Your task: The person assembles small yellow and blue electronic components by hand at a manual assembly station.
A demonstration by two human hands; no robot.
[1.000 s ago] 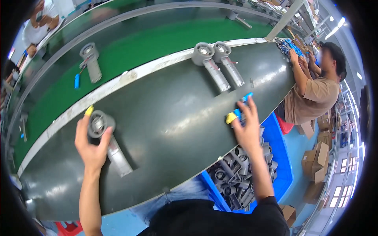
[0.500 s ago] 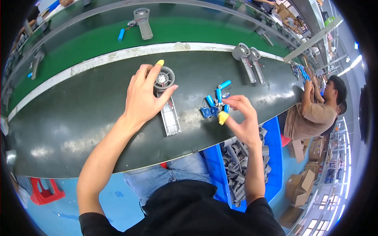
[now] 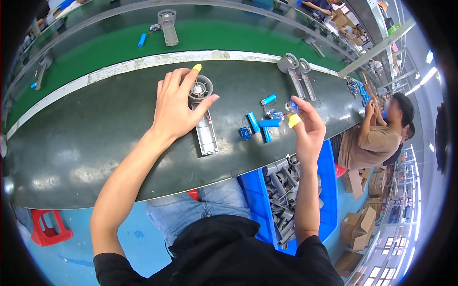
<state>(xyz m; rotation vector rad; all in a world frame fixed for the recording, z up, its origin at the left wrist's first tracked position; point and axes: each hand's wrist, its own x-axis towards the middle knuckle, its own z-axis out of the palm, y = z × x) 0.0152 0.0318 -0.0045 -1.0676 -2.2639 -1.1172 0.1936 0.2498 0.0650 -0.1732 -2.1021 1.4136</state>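
A grey handheld fan housing [image 3: 206, 138] lies on the dark table in front of me, its handle an open tray and its round head [image 3: 201, 88] pointing away. My left hand [image 3: 174, 107] grips the head between thumb and forefinger, which has a yellow finger cot. Farther right, my right hand [image 3: 310, 126], with a yellow cot on the thumb, pinches a small blue circuit board [image 3: 292, 106] above the table. Beside it lie several blue cylindrical batteries [image 3: 253, 122] and another blue circuit board [image 3: 245, 133], with thin wires among them. Which battery joins the held board, I cannot tell.
Two more fan housings [image 3: 292, 76] lie at the far right of the table. Beyond a pale rail runs a green belt [image 3: 109, 52] carrying another fan housing [image 3: 169, 28] with a battery. A blue bin [image 3: 329, 190] of grey parts stands below my right arm. A co-worker [image 3: 372, 138] sits at the right.
My right hand has lifted the blue circuit board from the pile and moved up and right. The batteries there have shifted. My left hand stays at the fan head.
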